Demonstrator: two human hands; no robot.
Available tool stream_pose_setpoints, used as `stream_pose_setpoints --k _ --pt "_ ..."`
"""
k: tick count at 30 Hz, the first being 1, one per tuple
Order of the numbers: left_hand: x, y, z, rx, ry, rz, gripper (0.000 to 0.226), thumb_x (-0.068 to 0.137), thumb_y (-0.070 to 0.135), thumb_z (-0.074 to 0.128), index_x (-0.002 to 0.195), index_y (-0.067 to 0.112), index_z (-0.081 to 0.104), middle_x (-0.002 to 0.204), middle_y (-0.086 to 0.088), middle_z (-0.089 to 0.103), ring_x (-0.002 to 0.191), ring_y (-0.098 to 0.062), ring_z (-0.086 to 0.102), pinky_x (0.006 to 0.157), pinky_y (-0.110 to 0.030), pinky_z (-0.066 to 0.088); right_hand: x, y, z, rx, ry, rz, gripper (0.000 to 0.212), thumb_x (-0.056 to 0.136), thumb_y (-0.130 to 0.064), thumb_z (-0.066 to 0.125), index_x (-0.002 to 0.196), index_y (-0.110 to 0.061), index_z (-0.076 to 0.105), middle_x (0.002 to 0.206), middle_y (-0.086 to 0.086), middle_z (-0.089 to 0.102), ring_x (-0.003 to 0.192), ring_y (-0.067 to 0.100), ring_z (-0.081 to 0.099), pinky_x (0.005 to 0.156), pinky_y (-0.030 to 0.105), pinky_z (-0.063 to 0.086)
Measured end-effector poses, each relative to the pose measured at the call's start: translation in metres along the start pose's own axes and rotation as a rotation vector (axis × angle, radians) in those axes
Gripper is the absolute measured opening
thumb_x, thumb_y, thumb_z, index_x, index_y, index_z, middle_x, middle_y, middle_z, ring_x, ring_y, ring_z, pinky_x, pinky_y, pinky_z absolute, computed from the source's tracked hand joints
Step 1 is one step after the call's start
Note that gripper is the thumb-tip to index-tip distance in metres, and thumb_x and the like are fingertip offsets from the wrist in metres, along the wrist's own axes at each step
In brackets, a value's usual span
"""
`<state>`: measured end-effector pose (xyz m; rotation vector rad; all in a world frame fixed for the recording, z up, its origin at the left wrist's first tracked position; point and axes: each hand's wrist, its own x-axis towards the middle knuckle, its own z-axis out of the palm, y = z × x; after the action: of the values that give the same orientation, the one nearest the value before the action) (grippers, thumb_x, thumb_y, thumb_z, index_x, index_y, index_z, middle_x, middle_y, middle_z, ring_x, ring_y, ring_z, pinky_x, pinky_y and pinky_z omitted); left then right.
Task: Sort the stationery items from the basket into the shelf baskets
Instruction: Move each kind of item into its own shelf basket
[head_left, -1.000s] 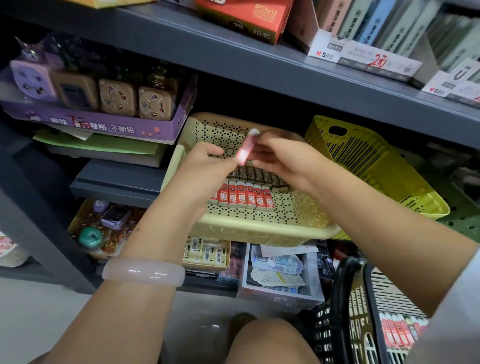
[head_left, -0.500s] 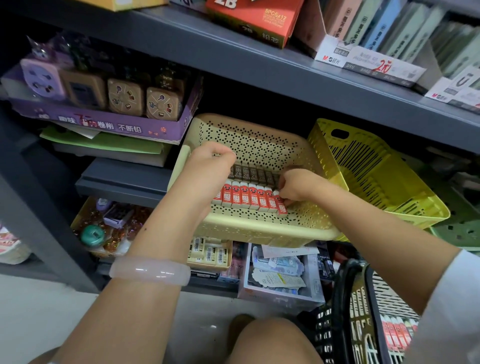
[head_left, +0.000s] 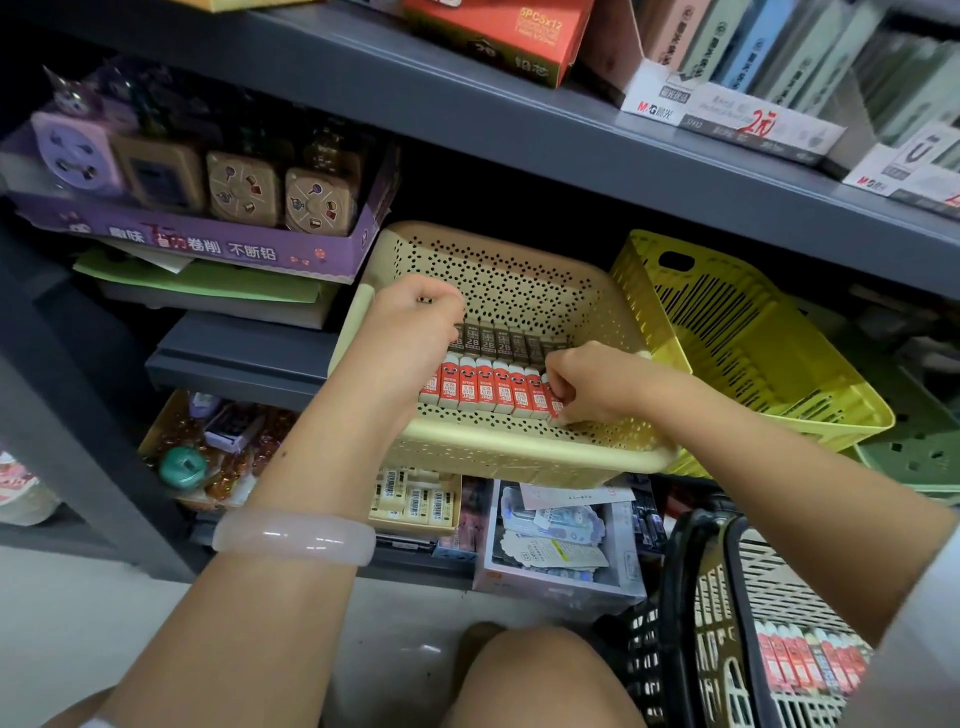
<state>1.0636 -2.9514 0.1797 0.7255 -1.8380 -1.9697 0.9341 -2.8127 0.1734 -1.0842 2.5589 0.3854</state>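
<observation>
A beige perforated shelf basket (head_left: 524, 280) holds a front row of red lead-refill boxes (head_left: 483, 389) and a back row of dark 2B boxes (head_left: 504, 340). My right hand (head_left: 592, 384) pinches one red lead-refill box (head_left: 557, 410) at the right end of the red row, low in the basket. My left hand (head_left: 415, 327) hovers as a curled fist over the left end of both rows; nothing plainly shows in it. At the bottom right, a black carry basket (head_left: 675, 597) has more red boxes (head_left: 810, 660) inside.
A yellow-green slotted basket (head_left: 753, 353) and a green basket (head_left: 914, 457) sit right of the beige one. A purple display box of sharpeners (head_left: 208, 244) stands at left. The grey shelf edge (head_left: 571, 161) overhangs above. Small boxes of stock sit below, and my knee (head_left: 530, 675) is in front.
One second ago both hands held a red box up above the basket. My right hand has since lowered it to the right end of the red row, and my left hand has curled into a fist.
</observation>
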Motion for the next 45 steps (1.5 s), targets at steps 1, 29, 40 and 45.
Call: stream_pose_setpoints --k 1,29,40,45 --pt "0.0 0.0 0.0 0.0 0.006 0.005 0.017 0.091 0.017 0.047 0.083 0.028 0.056 0.101 0.002 0.062 0.096 -0.011 0.06 0.091 -0.037 0.048 0.0 0.0 0.001 -0.003 0.012 0.0 0.035 0.081 -0.028 0.068 0.068 -0.023 0.035 0.076 -0.007 0.042 0.068 0.011 0.041 0.051 0.021 0.029" --pt "-0.145 -0.026 0.157 0.325 -0.64 0.309 0.021 0.095 0.01 0.045 0.088 0.026 0.056 0.091 0.004 0.066 0.085 -0.006 0.064 0.084 -0.025 0.051 -0.205 0.123 0.107 1.118 0.14 -0.109 0.007 0.09 -0.012 0.055 0.095 -0.013 0.06 0.094 0.007 0.071 0.087 0.02 0.066 0.081 0.031 0.053" --pt "-0.144 -0.093 0.238 1.503 -0.88 0.665 0.029 0.096 0.033 0.037 0.119 0.019 0.048 0.109 -0.004 0.059 0.101 -0.025 0.055 0.062 -0.03 0.034 -0.178 0.197 0.277 0.613 -0.11 0.388 0.023 0.09 -0.029 0.054 0.104 -0.011 0.059 0.104 0.009 0.063 0.083 0.017 0.049 0.072 0.023 0.036" --pt "-0.129 -0.08 0.234 1.745 -0.908 0.426 0.035 0.095 0.041 0.036 0.116 0.016 0.052 0.104 -0.005 0.058 0.092 -0.022 0.052 0.066 -0.029 0.034 -0.181 0.209 0.276 0.608 -0.162 0.179 0.027 0.093 -0.025 0.05 0.114 -0.01 0.055 0.111 0.01 0.062 0.091 0.018 0.053 0.078 0.025 0.039"
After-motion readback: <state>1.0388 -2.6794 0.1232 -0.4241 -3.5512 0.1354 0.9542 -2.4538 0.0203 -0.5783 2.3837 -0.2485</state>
